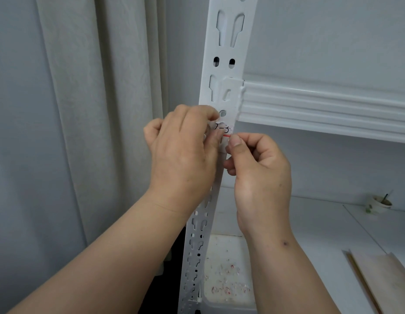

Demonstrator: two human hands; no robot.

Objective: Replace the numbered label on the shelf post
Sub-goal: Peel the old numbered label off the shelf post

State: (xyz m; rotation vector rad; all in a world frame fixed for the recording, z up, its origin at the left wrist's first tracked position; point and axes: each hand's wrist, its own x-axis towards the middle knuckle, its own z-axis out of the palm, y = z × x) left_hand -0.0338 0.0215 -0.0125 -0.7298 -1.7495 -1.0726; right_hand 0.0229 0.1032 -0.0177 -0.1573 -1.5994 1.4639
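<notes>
With the label [224, 129] sitting on the shelf post [228, 64] just below the crossbeam [321, 105], keep your left hand [183, 155] pinching its left edge while your right hand [258, 168] pinches the bottom corner, and go slow so it doesn't tear.

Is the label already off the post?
No, the label sits on the post, with both the left hand and right hand at it.

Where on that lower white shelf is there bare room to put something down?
Bare white shelf surface lies between the right hand and the small paper cup. The near right corner holds pale wooden boards; the white tray of scraps fills the post-side patch.
</notes>
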